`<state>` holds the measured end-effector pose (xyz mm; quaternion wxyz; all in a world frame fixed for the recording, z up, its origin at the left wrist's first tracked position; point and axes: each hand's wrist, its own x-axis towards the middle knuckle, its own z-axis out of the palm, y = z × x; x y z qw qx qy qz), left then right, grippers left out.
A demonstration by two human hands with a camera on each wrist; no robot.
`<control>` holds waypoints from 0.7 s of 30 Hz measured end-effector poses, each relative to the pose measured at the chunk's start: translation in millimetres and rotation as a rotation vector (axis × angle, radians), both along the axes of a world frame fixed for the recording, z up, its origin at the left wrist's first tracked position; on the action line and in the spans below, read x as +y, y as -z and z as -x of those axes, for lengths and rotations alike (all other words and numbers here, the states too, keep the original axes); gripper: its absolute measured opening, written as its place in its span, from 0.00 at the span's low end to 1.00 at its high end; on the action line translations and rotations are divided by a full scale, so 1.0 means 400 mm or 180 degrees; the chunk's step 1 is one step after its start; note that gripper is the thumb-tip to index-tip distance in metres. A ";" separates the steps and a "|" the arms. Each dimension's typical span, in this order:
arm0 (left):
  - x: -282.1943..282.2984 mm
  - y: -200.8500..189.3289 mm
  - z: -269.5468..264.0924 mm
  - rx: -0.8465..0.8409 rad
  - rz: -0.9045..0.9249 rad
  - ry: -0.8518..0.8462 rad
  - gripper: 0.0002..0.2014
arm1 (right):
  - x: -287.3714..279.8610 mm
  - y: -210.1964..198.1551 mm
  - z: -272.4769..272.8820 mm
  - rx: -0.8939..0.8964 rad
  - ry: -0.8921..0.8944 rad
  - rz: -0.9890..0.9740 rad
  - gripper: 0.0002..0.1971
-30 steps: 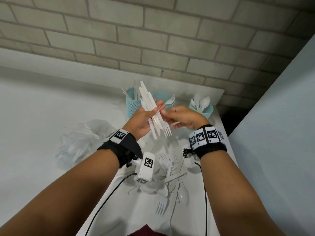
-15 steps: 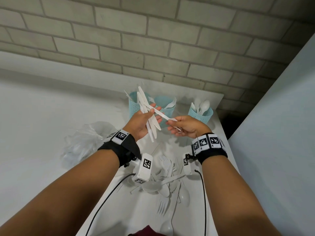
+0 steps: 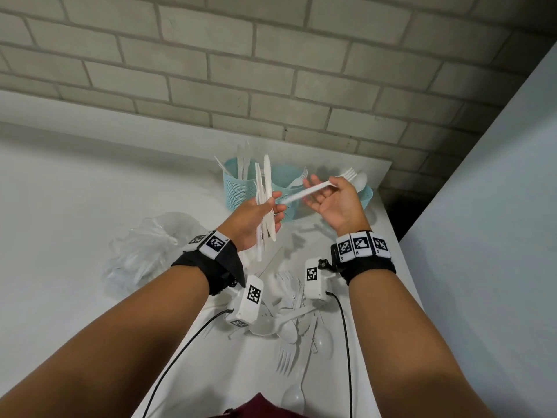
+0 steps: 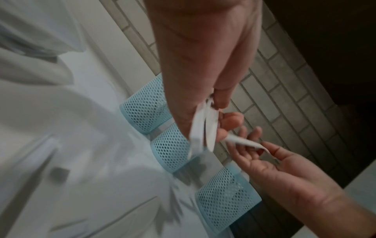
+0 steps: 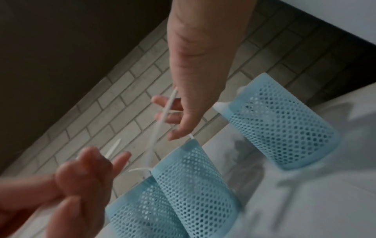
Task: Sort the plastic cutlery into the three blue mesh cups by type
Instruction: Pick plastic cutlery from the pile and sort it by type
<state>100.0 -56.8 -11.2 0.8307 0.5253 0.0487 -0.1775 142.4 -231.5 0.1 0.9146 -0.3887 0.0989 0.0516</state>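
Note:
My left hand point(image 3: 259, 217) grips a bundle of white plastic knives point(image 3: 264, 194), held upright in front of the cups. My right hand point(image 3: 333, 200) pinches a white fork point(image 3: 316, 188) between thumb and fingers. Its tines point at the right cup and its handle end lies close to my left fingertips. Three blue mesh cups stand by the wall: the left cup point(image 3: 236, 188) holds knives, the middle cup point(image 3: 284, 179) forks, the right cup point(image 3: 366, 197) spoons. In the left wrist view the knives point(image 4: 209, 133) hang over the middle cup point(image 4: 173, 149). The fork point(image 5: 163, 117) crosses my right fingers in the right wrist view.
A loose pile of white forks and spoons point(image 3: 289, 321) lies on the white table under my wrists. A crumpled clear plastic bag point(image 3: 144, 251) sits to the left. The brick wall is just behind the cups, and the table edge point(image 3: 388, 224) runs along the right.
My right hand has drawn the fork out of the bundle in my left hand and carried it up and to the right. The left hand has kept the knives.

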 end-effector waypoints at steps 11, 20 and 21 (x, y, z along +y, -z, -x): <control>0.014 0.002 0.029 -0.0248 -0.0124 0.1385 0.15 | 0.017 -0.004 -0.002 -0.0035 -0.0725 0.2030 0.06; 0.014 -0.002 0.041 -0.0300 0.0167 0.1484 0.14 | 0.036 -0.003 0.030 -0.0171 -0.1359 0.2028 0.07; 0.014 -0.001 0.040 -0.0289 0.0189 0.1443 0.14 | 0.038 -0.005 0.028 -0.0195 -0.1308 0.2056 0.06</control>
